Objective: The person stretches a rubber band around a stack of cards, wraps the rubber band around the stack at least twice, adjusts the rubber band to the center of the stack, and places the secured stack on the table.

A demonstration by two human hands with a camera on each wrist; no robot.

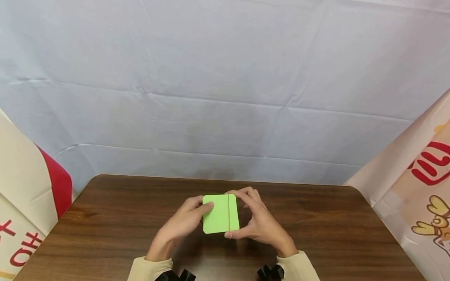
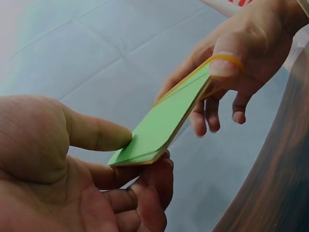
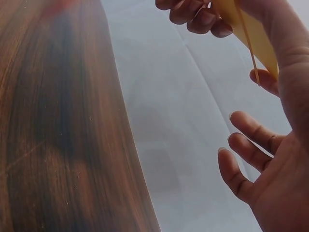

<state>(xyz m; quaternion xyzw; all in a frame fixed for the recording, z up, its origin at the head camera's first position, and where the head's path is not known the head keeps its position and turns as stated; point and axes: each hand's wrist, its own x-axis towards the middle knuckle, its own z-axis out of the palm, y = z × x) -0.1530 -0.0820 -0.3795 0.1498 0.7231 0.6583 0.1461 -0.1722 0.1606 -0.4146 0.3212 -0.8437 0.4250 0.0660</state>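
A thin, square green pad (image 1: 216,214) with rounded corners is held above the table between both hands. My left hand (image 1: 186,220) pinches its left edge, thumb flat on the green face and the other fingers curled beneath. At the opposite edge is my right hand (image 1: 260,224), its thumb at the near corner and forefinger at the far one. An orange-yellow rubber band (image 2: 229,59) loops over the right thumb and stretches along the pad in the left wrist view. The right wrist view shows the yellow underside (image 3: 263,41) with the band running across it to a fingertip.
Below the hands lies a dark wood-grain table (image 1: 123,218) with rounded far corners. A pale grey cloth (image 1: 211,97) hangs behind it. Printed cloths hang at the left (image 1: 28,187) and right (image 1: 418,195). Black wrist devices (image 1: 270,272) show at the cuffs.
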